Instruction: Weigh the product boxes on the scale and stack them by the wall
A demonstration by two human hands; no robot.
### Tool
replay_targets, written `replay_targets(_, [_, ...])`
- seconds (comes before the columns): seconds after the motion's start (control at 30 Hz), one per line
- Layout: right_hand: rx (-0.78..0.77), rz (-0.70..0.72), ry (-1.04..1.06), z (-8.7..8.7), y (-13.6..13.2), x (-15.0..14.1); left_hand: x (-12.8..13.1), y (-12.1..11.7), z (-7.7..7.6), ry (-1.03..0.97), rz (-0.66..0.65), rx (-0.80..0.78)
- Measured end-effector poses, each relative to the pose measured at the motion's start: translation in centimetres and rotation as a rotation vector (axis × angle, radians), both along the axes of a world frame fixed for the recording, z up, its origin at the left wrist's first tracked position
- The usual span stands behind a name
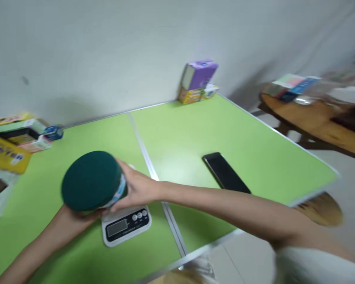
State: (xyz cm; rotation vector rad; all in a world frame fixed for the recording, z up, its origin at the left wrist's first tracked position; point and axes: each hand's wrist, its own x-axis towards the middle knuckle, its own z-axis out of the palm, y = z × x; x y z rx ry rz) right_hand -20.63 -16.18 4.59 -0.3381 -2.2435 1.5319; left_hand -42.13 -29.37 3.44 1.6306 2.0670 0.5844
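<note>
A round container with a dark green lid (92, 179) and a pale label band on its side is held between both my hands. From below and the left, my left hand (81, 217) grips it, its fingers partly hidden under the container. My right hand (136, 187) wraps round the container's right side. Beneath them lies a white digital kitchen scale (127, 227) with a dark display and several round buttons. The container covers much of the scale's platform, and I cannot tell whether it touches it.
A black phone (226, 173) lies right of the table's metal seam (144, 152). Stacked boxes (20, 132) stand at the left, and a purple box (199, 75) sits on yellow boxes (191, 95) by the wall. A wooden table (319, 122) with items is at the right.
</note>
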Motion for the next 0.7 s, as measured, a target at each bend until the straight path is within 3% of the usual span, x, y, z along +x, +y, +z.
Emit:
replay_targets(0.1, [0.032,-0.051,0.101,0.4,0.5,-0.3,-0.4,1.6,-0.3,0.007,-0.092,-0.037])
replay_targets(0.2, [0.028,-0.087,0.176,1.6,1.5,2.0,0.2,3.6,1.1,0.088,-0.164,0.042])
replay_targets(0.27, [-0.009,-0.166,0.209,2.2,2.3,4.4,2.2,5.5,2.5,0.117,-0.214,0.115])
replay_targets(0.4, [-0.020,-0.316,0.289,2.0,4.4,10.2,9.8,10.5,4.7,0.026,-0.254,0.143])
replay_targets(0.53, [0.019,-0.440,0.260,1.3,7.0,16.6,18.2,16.0,5.9,-0.155,-0.294,0.154])
replay_targets(0.6, [0.021,-0.530,0.243,0.8,8.3,19.6,21.5,18.7,5.8,-0.209,-0.320,0.212])
replay_targets(0.7, [-0.014,-0.696,0.252,-0.7,10.5,23.2,25.6,23.4,4.5,-0.295,-0.399,0.310])
